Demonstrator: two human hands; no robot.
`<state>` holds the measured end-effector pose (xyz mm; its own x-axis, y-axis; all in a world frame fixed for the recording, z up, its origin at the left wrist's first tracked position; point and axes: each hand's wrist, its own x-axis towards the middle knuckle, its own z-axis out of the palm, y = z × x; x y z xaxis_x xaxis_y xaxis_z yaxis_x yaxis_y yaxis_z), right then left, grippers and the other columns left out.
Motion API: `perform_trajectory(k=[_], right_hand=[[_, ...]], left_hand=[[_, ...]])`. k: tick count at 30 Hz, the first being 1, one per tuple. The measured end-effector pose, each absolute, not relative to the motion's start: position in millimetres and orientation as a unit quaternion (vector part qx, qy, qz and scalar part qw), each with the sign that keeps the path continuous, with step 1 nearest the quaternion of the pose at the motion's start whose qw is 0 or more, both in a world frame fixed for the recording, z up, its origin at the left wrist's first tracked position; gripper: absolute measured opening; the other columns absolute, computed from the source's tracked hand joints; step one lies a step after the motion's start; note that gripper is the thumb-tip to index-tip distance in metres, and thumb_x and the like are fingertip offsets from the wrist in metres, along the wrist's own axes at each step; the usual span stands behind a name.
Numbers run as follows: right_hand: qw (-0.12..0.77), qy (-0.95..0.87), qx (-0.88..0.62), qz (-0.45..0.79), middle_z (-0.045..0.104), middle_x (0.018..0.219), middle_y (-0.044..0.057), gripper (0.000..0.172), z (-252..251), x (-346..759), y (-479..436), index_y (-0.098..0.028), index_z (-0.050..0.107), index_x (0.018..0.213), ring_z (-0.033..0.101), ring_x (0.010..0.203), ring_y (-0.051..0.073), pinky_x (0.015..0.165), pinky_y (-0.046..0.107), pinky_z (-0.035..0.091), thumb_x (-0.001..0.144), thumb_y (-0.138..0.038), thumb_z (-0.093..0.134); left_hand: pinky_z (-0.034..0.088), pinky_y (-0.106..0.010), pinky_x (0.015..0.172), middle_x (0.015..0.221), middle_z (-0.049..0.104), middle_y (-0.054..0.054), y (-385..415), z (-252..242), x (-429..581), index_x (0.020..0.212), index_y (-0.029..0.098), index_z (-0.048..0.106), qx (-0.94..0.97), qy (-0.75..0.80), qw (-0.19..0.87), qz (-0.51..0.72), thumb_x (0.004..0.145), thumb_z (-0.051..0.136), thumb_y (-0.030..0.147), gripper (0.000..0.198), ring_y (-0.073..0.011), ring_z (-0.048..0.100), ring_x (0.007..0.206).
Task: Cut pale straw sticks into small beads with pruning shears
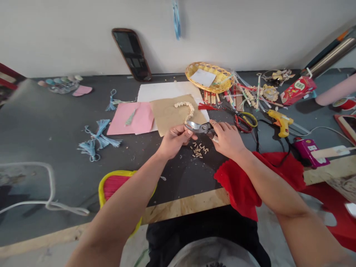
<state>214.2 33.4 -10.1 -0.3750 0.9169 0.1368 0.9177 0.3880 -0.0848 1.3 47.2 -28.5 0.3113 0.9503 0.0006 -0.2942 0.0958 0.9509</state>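
Observation:
My right hand [227, 139] is wrapped round the handles of a pair of pruning shears [198, 127], whose blades point left. My left hand [175, 140] pinches at the tip of the blades; what its fingers hold is too small to make out. Just above the blades, a curved strand of knobbly cream pieces [191, 109] lies on a sheet of brown paper [167, 115], its lower end running close to my left fingers. Several short, pale cut bits [199, 150] are scattered on the dark table below the shears.
Blue tassels [101, 133] and pink paper [122, 118] lie left. Behind are a leaning phone [132, 53] and a wicker basket [191, 72]. Rightward are red-and-yellow scissors [243, 124], a yellow glue gun [280, 122], a purple box [308, 150] and red cloth [241, 185].

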Motion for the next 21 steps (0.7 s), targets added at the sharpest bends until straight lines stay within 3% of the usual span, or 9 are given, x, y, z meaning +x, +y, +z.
perform_trajectory(k=[9,21], right_hand=[[0.058,-0.832,-0.552,-0.006,0.062,0.118,0.014,0.047,-9,214,34,-0.017,0.042,0.137,0.055,0.105,0.029,0.082,0.039,0.036,0.091,-0.024,0.045],[0.058,-0.853,-0.518,0.013,0.06,0.123,0.012,0.052,-4,220,36,-0.018,0.039,0.141,0.054,0.109,0.028,0.085,0.039,0.038,0.09,-0.021,0.044]], left_hand=[[0.023,-0.02,0.041,0.062,0.069,-0.006,45,-24,1,0.072,0.012,0.067,0.453,0.322,0.691,0.462,0.074,0.076,0.039,0.028,-0.0034,0.032,0.041],[0.015,-0.018,0.035,0.054,0.067,-0.006,45,-16,-8,0.073,0.011,0.07,0.399,0.283,0.79,0.369,0.07,0.08,0.031,0.022,-0.0009,0.027,0.032]])
